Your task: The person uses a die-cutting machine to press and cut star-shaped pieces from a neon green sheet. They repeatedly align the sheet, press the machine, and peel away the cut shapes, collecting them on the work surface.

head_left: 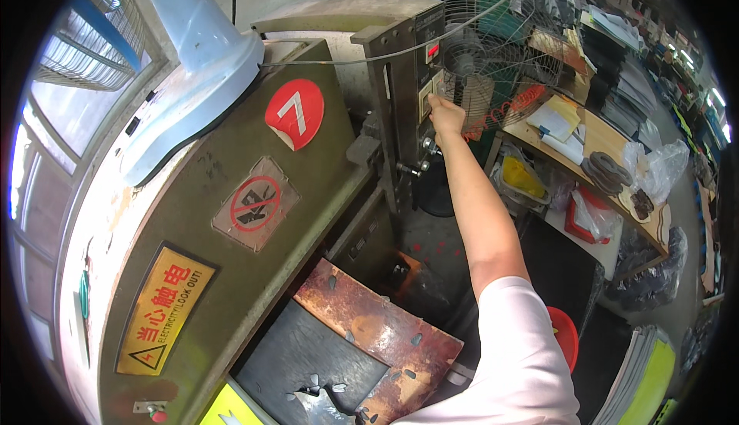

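Atop the green machine (327, 171), a pale-blue stand (192, 102) is cut off above. Beneath the machine's overhang, a dark sheet (315, 348) lies partly hidden. At the machine's far end, the right hand (434, 106) touches the control panel (422, 71), fingers bent (any grip, I cannot tell); the left hand is out of view.

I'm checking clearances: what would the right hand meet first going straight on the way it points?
Probably the pale switch on the dark control panel; the right hand is right at it, contact unclear.
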Action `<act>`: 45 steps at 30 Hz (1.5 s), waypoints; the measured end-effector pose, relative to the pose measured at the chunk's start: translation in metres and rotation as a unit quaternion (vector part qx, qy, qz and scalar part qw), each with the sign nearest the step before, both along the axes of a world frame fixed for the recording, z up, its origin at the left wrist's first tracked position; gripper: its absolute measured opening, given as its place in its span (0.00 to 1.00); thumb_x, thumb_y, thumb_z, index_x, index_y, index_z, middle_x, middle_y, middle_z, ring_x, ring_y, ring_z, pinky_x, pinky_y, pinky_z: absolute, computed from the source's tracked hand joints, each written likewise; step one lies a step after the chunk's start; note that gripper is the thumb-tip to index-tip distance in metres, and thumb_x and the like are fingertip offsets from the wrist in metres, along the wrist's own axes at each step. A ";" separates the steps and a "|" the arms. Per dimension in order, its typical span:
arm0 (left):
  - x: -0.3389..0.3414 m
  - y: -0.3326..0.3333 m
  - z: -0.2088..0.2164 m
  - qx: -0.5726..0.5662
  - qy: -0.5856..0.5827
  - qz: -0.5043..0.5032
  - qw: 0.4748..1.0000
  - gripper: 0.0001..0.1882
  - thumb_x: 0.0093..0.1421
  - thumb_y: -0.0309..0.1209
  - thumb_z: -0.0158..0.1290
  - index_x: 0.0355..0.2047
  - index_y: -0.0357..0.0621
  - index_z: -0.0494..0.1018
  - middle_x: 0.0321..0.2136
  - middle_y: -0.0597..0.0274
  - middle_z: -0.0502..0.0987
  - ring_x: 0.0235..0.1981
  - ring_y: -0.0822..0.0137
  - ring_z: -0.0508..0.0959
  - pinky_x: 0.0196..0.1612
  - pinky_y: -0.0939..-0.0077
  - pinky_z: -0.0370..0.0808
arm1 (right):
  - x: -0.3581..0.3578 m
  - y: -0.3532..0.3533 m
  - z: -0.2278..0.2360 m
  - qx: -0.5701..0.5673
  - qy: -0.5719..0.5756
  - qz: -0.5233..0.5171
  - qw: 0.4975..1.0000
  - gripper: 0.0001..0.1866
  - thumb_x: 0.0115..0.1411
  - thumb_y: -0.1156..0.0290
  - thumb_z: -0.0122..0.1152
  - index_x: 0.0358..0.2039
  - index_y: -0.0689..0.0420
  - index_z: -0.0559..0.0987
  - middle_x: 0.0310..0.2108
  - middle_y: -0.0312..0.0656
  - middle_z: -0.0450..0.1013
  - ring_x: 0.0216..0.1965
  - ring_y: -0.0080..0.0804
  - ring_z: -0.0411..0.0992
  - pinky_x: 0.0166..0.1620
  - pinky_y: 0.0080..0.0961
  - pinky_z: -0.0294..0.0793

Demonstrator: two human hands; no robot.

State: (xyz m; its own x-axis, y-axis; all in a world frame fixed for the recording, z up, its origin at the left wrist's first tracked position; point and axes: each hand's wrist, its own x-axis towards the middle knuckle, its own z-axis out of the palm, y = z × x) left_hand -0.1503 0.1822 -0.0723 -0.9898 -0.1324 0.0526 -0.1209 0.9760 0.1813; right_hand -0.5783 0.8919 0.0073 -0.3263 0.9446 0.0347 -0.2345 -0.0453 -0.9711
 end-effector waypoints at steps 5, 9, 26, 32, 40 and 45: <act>0.006 -0.002 0.000 -0.005 0.007 0.010 1.000 0.16 0.61 0.31 0.46 0.49 0.40 0.71 0.35 0.44 0.75 0.38 0.46 0.73 0.42 0.56 0.70 | -0.001 -0.006 0.000 -0.034 0.035 0.011 0.999 0.12 0.54 0.72 0.67 0.37 0.65 0.82 0.29 0.38 0.77 0.25 0.21 0.70 0.30 0.18 0.71; 0.017 -0.010 -0.009 -0.011 0.012 0.019 1.000 0.16 0.62 0.30 0.46 0.49 0.40 0.71 0.35 0.44 0.75 0.39 0.46 0.73 0.43 0.56 0.70 | -0.003 -0.009 -0.002 -0.022 0.056 -0.010 0.998 0.13 0.53 0.72 0.67 0.37 0.67 0.82 0.34 0.44 0.79 0.33 0.25 0.74 0.40 0.23 0.72; 0.044 -0.014 0.048 0.063 0.107 -0.069 0.990 0.16 0.45 0.23 0.55 0.38 0.44 0.74 0.23 0.60 0.69 0.25 0.59 0.71 0.29 0.67 0.68 | 0.086 -0.230 0.057 0.208 0.159 0.189 0.946 0.13 0.64 0.74 0.51 0.47 0.65 0.73 0.32 0.41 0.73 0.33 0.26 0.70 0.37 0.21 0.73; 0.051 -0.027 0.046 0.142 0.186 -0.106 0.966 0.21 0.43 0.26 0.57 0.41 0.49 0.74 0.22 0.65 0.69 0.23 0.63 0.73 0.26 0.70 0.70 | 0.192 -0.531 0.091 0.596 0.175 0.573 0.535 0.09 0.53 0.82 0.59 0.36 0.64 0.76 0.26 0.45 0.72 0.27 0.37 0.72 0.34 0.25 0.72; 0.114 -0.175 0.046 0.135 0.367 -0.042 0.920 0.15 0.52 0.23 0.55 0.42 0.39 0.75 0.25 0.59 0.70 0.26 0.62 0.73 0.29 0.70 0.70 | 0.182 -0.757 0.105 0.789 0.042 0.313 0.527 0.07 0.59 0.71 0.54 0.32 0.61 0.77 0.34 0.50 0.72 0.40 0.49 0.70 0.44 0.39 0.69; 0.193 -0.312 0.086 0.108 0.391 0.097 0.909 0.14 0.49 0.22 0.55 0.39 0.40 0.74 0.25 0.59 0.71 0.25 0.59 0.73 0.28 0.68 0.71 | 0.193 -0.744 0.103 0.752 0.178 0.230 0.592 0.17 0.61 0.62 0.55 0.21 0.61 0.75 0.24 0.50 0.70 0.26 0.50 0.68 0.31 0.42 0.69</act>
State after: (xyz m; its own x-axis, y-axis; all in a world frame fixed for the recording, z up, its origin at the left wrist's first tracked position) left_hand 0.0428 -0.1295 0.0137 -0.6188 -0.3905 0.6816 -0.0382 0.8816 0.4704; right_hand -0.3851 0.1474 0.1099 -0.2553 -0.4275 0.8672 -0.7353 0.6683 0.1129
